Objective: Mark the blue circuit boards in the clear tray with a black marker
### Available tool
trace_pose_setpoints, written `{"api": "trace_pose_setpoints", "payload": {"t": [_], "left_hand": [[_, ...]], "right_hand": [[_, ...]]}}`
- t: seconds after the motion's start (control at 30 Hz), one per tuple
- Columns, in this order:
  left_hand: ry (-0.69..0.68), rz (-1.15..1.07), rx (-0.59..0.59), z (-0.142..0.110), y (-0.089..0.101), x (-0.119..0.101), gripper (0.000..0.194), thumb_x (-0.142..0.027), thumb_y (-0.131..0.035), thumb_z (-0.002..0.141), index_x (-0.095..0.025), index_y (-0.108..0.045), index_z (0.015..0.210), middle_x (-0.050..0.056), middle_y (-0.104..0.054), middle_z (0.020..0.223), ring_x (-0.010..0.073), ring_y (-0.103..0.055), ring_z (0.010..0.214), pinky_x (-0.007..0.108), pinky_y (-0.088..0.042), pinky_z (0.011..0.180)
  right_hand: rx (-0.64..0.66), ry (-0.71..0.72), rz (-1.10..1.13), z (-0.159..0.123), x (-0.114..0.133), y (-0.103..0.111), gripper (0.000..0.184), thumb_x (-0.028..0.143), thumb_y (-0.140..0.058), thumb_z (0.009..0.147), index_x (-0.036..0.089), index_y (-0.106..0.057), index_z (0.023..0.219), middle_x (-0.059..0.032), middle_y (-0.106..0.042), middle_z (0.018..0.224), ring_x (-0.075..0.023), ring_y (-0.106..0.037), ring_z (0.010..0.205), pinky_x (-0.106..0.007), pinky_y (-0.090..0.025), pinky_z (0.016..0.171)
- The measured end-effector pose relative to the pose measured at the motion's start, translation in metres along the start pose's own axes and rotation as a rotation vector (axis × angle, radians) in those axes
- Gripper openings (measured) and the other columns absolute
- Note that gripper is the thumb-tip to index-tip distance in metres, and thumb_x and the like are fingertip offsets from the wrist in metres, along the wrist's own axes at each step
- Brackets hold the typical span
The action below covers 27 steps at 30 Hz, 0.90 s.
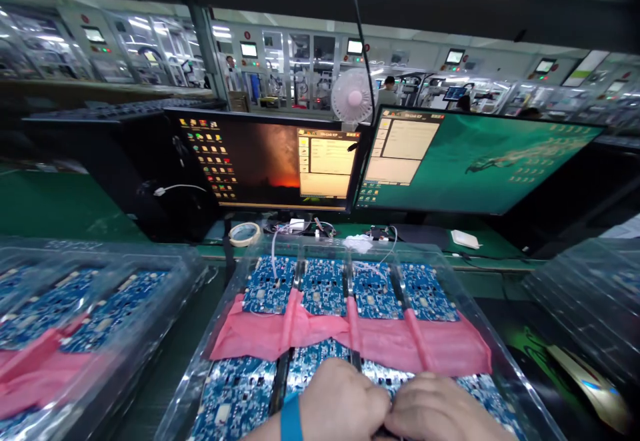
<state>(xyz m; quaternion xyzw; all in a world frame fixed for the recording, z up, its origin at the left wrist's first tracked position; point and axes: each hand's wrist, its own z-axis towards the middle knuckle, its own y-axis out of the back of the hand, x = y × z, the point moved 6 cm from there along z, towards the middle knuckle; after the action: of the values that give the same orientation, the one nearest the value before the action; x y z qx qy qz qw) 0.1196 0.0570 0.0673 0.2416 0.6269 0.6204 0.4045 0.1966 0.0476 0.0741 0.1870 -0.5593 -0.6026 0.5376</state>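
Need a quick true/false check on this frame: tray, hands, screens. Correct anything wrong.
1. Pink material runs across the clear tray. True.
2. The left hand has a blue band at its wrist. True.
3. The right hand is at the opposite end of the tray from the left hand. False: the right hand is close beside the left hand, at the tray's near part.
4. The left monitor is dark. False: the left monitor is lit, with desktop icons showing.
5. The tape roll lies on the pink material. False: the tape roll lies beyond the tray's far edge.
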Motion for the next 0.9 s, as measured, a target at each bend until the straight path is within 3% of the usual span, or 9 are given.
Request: {"api": "trace_pose_setpoints", "payload": {"t": [0.1, 0.2, 0.3, 0.37, 0.43, 0.5, 0.6, 0.7, 0.9], "left_hand": [[0.076, -0.064, 0.000, -0.016, 0.017, 0.013, 0.039, -0.053, -0.047, 0.076, -0.018, -0.053, 0.057, 0.000, -0.058, 0.052, 0.0150, -0.055, 0.049, 0.024, -0.033, 0.045], [0.190, -0.111, -0.043, -0.040, 0.029, 0.033, 0.042, -0.058, -0.048, 0.072, -0.018, -0.053, 0.060, 0.001, -0.057, 0.055, 0.0161, -0.055, 0.053, 0.025, -0.035, 0.048], [0.397, -0.178, -0.108, -0.066, 0.037, 0.061, 0.038, -0.054, -0.044, 0.076, -0.017, -0.053, 0.076, 0.002, -0.059, 0.068, 0.0177, -0.055, 0.061, 0.026, -0.038, 0.053], [0.591, -0.171, -0.146, -0.081, 0.038, 0.085, 0.030, -0.042, -0.034, 0.085, -0.017, -0.051, 0.088, 0.004, -0.059, 0.078, 0.0176, -0.055, 0.069, 0.026, -0.039, 0.057], [0.728, -0.059, -0.124, -0.091, 0.033, 0.106, 0.026, -0.027, -0.026, 0.089, -0.015, -0.050, 0.090, 0.006, -0.058, 0.082, 0.0184, -0.055, 0.074, 0.028, -0.040, 0.062], [0.754, 0.067, -0.069, -0.093, 0.022, 0.122, 0.024, -0.021, -0.030, 0.087, -0.014, -0.052, 0.086, 0.009, -0.058, 0.083, 0.0218, -0.054, 0.079, 0.034, -0.040, 0.069], [0.734, 0.093, -0.029, -0.095, 0.002, 0.136, 0.020, -0.016, -0.037, 0.082, -0.012, -0.056, 0.085, 0.012, -0.058, 0.087, 0.0251, -0.052, 0.088, 0.038, -0.038, 0.076], [0.719, 0.092, -0.010, -0.097, -0.013, 0.140, 0.021, -0.016, -0.038, 0.081, -0.011, -0.057, 0.089, 0.013, -0.059, 0.090, 0.0259, -0.050, 0.094, 0.039, -0.038, 0.079], [0.713, 0.103, -0.004, -0.099, -0.020, 0.139, 0.023, -0.015, -0.037, 0.082, -0.010, -0.057, 0.092, 0.014, -0.058, 0.093, 0.0266, -0.047, 0.100, 0.040, -0.037, 0.082]], "right_hand": [[0.049, 0.053, 0.046, 0.021, 0.007, 0.001, 0.039, 0.044, -0.023, 0.093, 0.022, -0.056, 0.095, -0.0005, -0.062, 0.076, -0.0122, -0.057, 0.069, -0.023, -0.038, 0.055], [0.017, 0.121, 0.088, 0.045, 0.017, 0.008, 0.043, 0.043, -0.020, 0.092, 0.019, -0.055, 0.099, -0.0032, -0.062, 0.077, -0.0143, -0.057, 0.064, -0.025, -0.039, 0.053], [-0.172, 0.052, 0.196, 0.066, 0.012, 0.020, 0.040, 0.036, -0.021, 0.091, 0.019, -0.057, 0.098, -0.0047, -0.062, 0.079, -0.0164, -0.057, 0.068, -0.029, -0.041, 0.061], [-0.347, -0.140, 0.312, 0.081, -0.009, 0.022, 0.036, 0.033, -0.027, 0.089, 0.020, -0.061, 0.091, -0.0042, -0.062, 0.080, -0.0166, -0.056, 0.071, -0.029, -0.042, 0.066], [-0.428, -0.433, 0.449, 0.099, -0.039, 0.005, 0.036, 0.032, -0.029, 0.087, 0.020, -0.062, 0.080, -0.0027, -0.061, 0.075, -0.0153, -0.055, 0.066, -0.026, -0.043, 0.060], [-0.358, -0.613, 0.507, 0.124, -0.057, -0.025, 0.029, 0.031, -0.035, 0.083, 0.020, -0.062, 0.078, -0.0010, -0.060, 0.071, -0.0155, -0.055, 0.066, -0.025, -0.043, 0.059], [-0.275, -0.630, 0.515, 0.164, -0.069, -0.066, 0.016, 0.026, -0.046, 0.074, 0.021, -0.061, 0.075, 0.0017, -0.061, 0.075, -0.0157, -0.055, 0.072, -0.025, -0.043, 0.065], [-0.232, -0.667, 0.536, 0.185, -0.080, -0.099, 0.015, 0.027, -0.046, 0.073, 0.020, -0.060, 0.071, 0.0028, -0.060, 0.070, -0.0145, -0.055, 0.067, -0.024, -0.042, 0.063], [-0.208, -0.711, 0.574, 0.189, -0.098, -0.122, 0.020, 0.031, -0.043, 0.075, 0.019, -0.059, 0.071, 0.0031, -0.059, 0.066, -0.0136, -0.055, 0.064, -0.023, -0.042, 0.058]]}}
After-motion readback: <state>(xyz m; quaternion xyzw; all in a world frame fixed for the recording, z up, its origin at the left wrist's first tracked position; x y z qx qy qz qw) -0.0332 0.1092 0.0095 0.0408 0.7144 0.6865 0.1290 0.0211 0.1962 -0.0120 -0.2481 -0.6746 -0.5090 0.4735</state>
